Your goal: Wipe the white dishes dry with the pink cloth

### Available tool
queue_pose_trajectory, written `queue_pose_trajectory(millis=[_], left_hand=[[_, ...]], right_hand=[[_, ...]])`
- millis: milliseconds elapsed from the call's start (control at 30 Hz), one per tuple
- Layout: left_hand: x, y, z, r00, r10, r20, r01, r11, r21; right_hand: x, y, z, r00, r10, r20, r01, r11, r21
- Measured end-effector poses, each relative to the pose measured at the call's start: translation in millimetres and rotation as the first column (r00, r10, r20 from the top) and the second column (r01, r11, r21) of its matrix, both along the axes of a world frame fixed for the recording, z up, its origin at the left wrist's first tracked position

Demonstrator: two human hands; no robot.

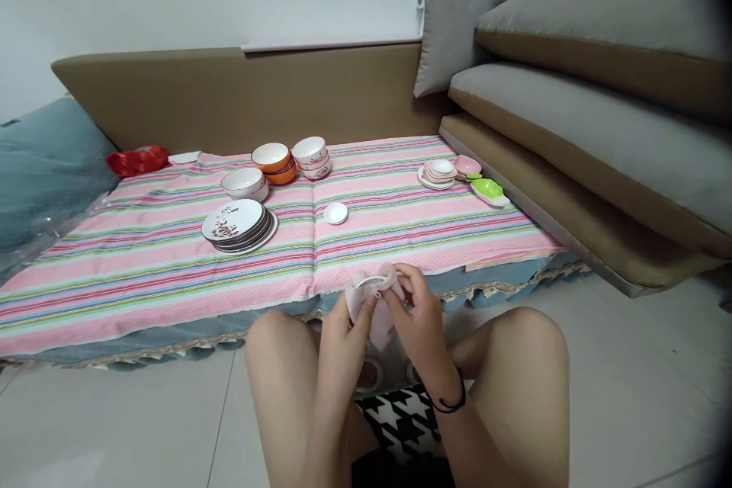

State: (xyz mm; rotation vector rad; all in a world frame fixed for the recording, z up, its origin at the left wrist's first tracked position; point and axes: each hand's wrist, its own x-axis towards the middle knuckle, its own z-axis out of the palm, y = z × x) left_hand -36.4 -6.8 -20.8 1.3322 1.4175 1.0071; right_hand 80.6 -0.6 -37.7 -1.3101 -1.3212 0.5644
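Note:
Between my two hands, just above my lap, is a pale pink cloth [380, 334] wrapped around a small white dish [369, 281], of which only part of the rim shows. My left hand [350, 326] grips the cloth and dish from the left, thumb on top. From the right, my right hand [419, 314] pinches them, with its fingers folded into the cloth. Nearest to my hands on the striped cloth [377, 244] lies a small white saucer [335, 213].
Left of the saucer stand a stack of plates [234, 221], white bowls [245, 183], orange bowls [271, 158] and patterned bowls [310, 152]. Small dishes [439, 171], a pink bowl [467, 165] and a green dish [489, 191] sit right, beside stacked cushions [572, 107]. A red bundle [139, 160] lies far left.

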Motion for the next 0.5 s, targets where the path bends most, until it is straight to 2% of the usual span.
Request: queue_pose_trajectory(millis=[100, 167, 267, 333, 500], left_hand=[[1.6, -2.8, 5.8, 0.999, 0.033, -0.008, -0.034, 0.999, -0.042], [2.3, -5.3, 7.5, 0.999, 0.049, 0.023, -0.048, 0.998, -0.033], [0.4, -9.4, 8.6, 0.999, 0.006, 0.051, -0.009, 0.999, 0.047], [-3.1, -12.0, 10.4, 0.999, -0.039, 0.037, 0.037, 0.996, 0.077], [-13.5, -17.0, 16.8, 0.995, -0.103, -0.012, 0.103, 0.986, 0.131]], right_hand=[[-3.8, -3.2, 4.9, 0.979, -0.202, 0.034, 0.197, 0.973, 0.117], [-4.7, -5.3, 8.8, 0.964, -0.238, 0.119, 0.21, 0.956, 0.205], [-4.1, -9.1, 12.7, 0.965, -0.125, 0.23, 0.072, 0.971, 0.226], [-4.0, -11.7, 13.7, 0.968, -0.037, 0.249, -0.016, 0.978, 0.207], [-7.5, -17.2, 18.0, 0.961, 0.019, 0.275, -0.088, 0.967, 0.24]])
